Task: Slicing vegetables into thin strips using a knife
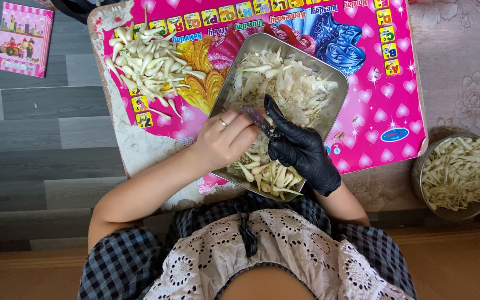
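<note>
A rectangular metal tray (329,78) lies on a pink printed mat (384,100) and holds pale shredded strips (295,83), with whole pale florets at its near end (270,178). My bare left hand (223,139), a ring on one finger, is over the tray's left side, closed on a thin greyish blade-like piece (255,118). My right hand (301,150), in a black glove, pinches the other end of that piece, index finger pointing up. Whatever else is in the glove is hidden.
A heap of whole pale florets (151,64) lies on the mat's far left. A round metal bowl (420,172) of similar pieces stands at the right on a brown floral surface. A pink booklet (23,39) lies on the grey plank floor.
</note>
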